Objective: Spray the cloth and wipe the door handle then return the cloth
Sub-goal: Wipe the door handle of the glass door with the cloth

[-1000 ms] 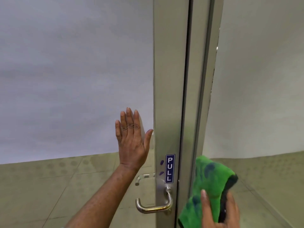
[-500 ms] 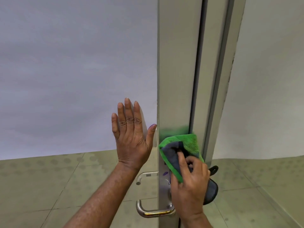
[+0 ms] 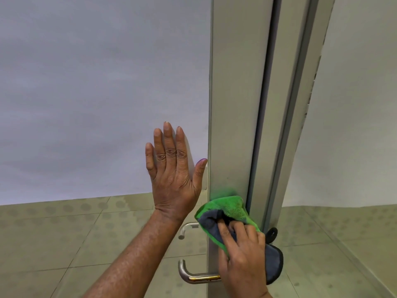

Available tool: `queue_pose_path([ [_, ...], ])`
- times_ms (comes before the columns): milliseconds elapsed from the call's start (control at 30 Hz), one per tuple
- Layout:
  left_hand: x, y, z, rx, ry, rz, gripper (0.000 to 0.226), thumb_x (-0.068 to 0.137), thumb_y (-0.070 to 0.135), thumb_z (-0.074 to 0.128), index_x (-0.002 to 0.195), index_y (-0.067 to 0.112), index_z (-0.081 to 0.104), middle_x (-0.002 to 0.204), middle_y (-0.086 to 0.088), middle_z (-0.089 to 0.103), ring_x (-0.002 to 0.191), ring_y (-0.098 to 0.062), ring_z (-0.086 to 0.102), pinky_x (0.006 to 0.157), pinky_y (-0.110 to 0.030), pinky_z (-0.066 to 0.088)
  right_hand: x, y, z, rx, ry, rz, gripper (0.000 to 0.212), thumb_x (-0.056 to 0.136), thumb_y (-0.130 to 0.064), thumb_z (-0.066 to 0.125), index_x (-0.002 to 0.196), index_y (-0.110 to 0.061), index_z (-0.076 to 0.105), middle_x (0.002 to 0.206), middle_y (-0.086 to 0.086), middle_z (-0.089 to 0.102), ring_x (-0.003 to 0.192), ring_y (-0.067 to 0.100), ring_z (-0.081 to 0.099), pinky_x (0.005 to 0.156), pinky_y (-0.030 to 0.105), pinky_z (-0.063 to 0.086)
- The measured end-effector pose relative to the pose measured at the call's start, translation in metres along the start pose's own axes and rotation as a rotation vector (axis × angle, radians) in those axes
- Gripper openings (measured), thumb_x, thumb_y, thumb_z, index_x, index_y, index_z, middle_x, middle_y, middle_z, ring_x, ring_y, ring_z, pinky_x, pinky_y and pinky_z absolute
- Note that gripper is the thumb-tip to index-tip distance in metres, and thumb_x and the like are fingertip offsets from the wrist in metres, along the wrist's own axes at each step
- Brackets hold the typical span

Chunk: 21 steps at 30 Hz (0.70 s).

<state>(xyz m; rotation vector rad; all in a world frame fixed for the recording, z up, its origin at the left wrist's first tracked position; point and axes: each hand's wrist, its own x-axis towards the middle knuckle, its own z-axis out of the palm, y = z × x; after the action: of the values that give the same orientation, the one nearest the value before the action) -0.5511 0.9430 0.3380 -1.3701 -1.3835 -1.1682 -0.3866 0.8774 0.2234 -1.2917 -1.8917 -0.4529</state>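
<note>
The frosted glass door panel [image 3: 96, 93] filled the left of the view, with tiled floor [image 3: 53, 244] visible through its clear lower strip. The left hand [image 3: 174, 175] lay flat against this glass, fingers straight and spread, gripping nothing; in the inspector's judgement it was bracing the door against the wiping pressure. Its thumb tip stood just beside the edge of the aluminium door stile [image 3: 232, 104].

Below that hand, the far-side lever [image 3: 187, 230] showed through the glass. Lower down, the near-side steel door handle [image 3: 193, 275] projected leftward from the stile, its bent grip bare and not yet covered by cloth.

To the right, the right hand [image 3: 242, 254] was closed on the green and grey microfibre cloth [image 3: 227, 209], fingers pressing the folded pad against the stile face just above the handle's mounting point. A black hanging loop [image 3: 271, 233] of the cloth trailed to the right, near the door frame [image 3: 285, 147]. No spray bottle was in view.

Assessment: the wiping step was in hand, with the cloth on the plate area above the lever, not on the lever itself. The next move would likely call for sliding the cloth down, wrapping it around the lever's root, then drawing it leftward along the grip to the bent end, with the bracing hand held where it was. Returning the cloth remained outstanding.
</note>
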Motion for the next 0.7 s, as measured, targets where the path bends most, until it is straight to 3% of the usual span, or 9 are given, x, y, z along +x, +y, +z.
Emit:
queue_pose_path([
  [233, -0.001, 0.000, 0.001, -0.014, 0.011, 0.006, 0.076, 0.110, 0.054, 0.028, 0.165, 0.012, -0.002, 0.175, -0.009, 0.010, 0.163, -0.021, -0.013, 0.133, -0.045, -0.003, -0.003, -0.002, -0.014, -0.037, -0.211, 0.005, 0.060, 0.046, -0.018, 0.083, 0.106, -0.020, 0.080, 0.086, 0.004, 0.070, 0.069, 0.029, 0.065, 0.058, 0.046, 0.052],
  [400, -0.001, 0.000, 0.002, -0.006, -0.001, -0.011, 0.076, 0.110, 0.056, 0.025, 0.166, 0.014, -0.004, 0.173, -0.018, 0.014, 0.163, -0.020, -0.015, 0.134, -0.044, -0.004, 0.001, -0.002, -0.019, -0.033, -0.340, 0.003, 0.055, 0.037, -0.027, 0.080, 0.093, -0.028, 0.081, 0.080, 0.001, 0.069, 0.063, 0.025, 0.065, 0.050, 0.041, 0.051],
  [500, 0.000, 0.001, 0.002, 0.002, 0.001, -0.010, 0.076, 0.110, 0.056, 0.025, 0.166, 0.013, -0.004, 0.172, -0.019, 0.015, 0.163, -0.020, -0.015, 0.133, -0.044, -0.005, 0.000, -0.005, -0.021, -0.036, -0.531, 0.042, 0.052, 0.029, -0.033, 0.082, 0.081, -0.037, 0.080, 0.075, -0.003, 0.068, 0.061, 0.021, 0.066, 0.047, 0.038, 0.050],
  [567, 0.000, 0.001, 0.002, 0.006, -0.003, -0.008, 0.076, 0.109, 0.056, 0.024, 0.165, 0.013, -0.004, 0.172, -0.019, 0.014, 0.163, -0.020, -0.016, 0.133, -0.043, -0.005, 0.001, -0.006, -0.019, -0.071, -0.644, 0.062, 0.051, 0.031, -0.035, 0.083, 0.081, -0.041, 0.078, 0.080, -0.004, 0.067, 0.068, 0.021, 0.068, 0.053, 0.039, 0.051],
  [633, 0.000, 0.001, 0.002, 0.006, -0.004, -0.009, 0.076, 0.109, 0.056, 0.024, 0.165, 0.013, -0.004, 0.172, -0.020, 0.015, 0.163, -0.021, -0.016, 0.133, -0.043, -0.006, 0.003, -0.007, -0.014, -0.087, -0.689, 0.097, 0.049, 0.056, -0.037, 0.075, 0.104, -0.044, 0.072, 0.103, -0.005, 0.062, 0.096, 0.024, 0.064, 0.076, 0.043, 0.047],
  [700, -0.001, 0.000, 0.002, 0.007, -0.002, -0.009, 0.076, 0.109, 0.056, 0.025, 0.165, 0.012, -0.002, 0.172, -0.019, 0.015, 0.163, -0.021, -0.015, 0.133, -0.043, -0.006, 0.004, -0.006, -0.011, -0.091, -0.699, 0.097, 0.046, 0.060, -0.037, 0.073, 0.105, -0.045, 0.069, 0.105, -0.005, 0.060, 0.099, 0.024, 0.062, 0.078, 0.045, 0.045],
])
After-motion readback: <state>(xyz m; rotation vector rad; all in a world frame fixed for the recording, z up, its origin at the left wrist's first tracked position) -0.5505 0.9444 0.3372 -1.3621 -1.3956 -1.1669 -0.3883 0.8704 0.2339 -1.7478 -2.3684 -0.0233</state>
